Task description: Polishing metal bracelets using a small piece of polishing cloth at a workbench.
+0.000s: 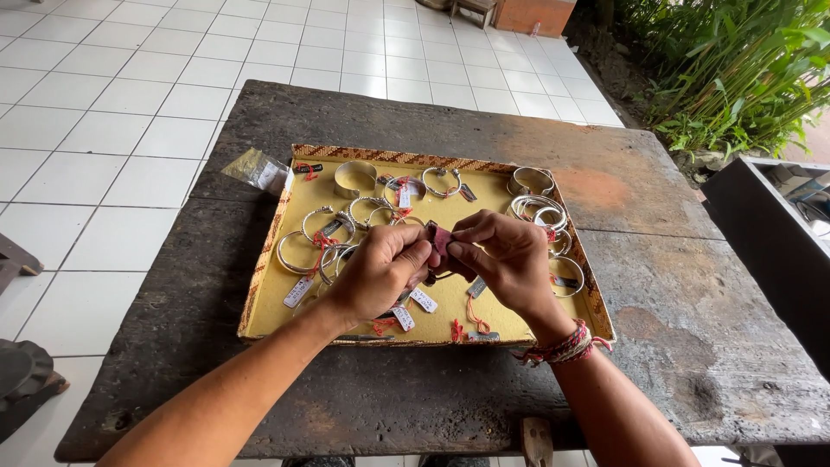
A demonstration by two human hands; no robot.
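1. Dark red cloth (441, 239) is sitting pinched between both hands, above the middle of a shallow yellow-lined tray (450, 311).
2. The left hand (378, 270) is clenching its grip on the cloth's left side, thumb and fingertips pressing together.
3. The right hand (507, 257) is grasping the cloth's right side, its fingers curling over the top; a small silver piece seems to be wrapped inside the cloth, though most of it is hidden.
4. A braided red wristband (566, 346) is circling the right wrist, which is hanging over the tray's near right corner.
5. Silver bangles (316, 242) with red threads and small white tags are lying across the tray's left half, and a stack of silver bangles (536, 207) is resting near its far right corner.
6. A wide silver cuff (354, 177) is standing near the tray's far edge.
7. The tray is lying in the middle of a weathered dark wooden desk (674, 285), with a small clear plastic bag (257, 169) just beside its far left corner.
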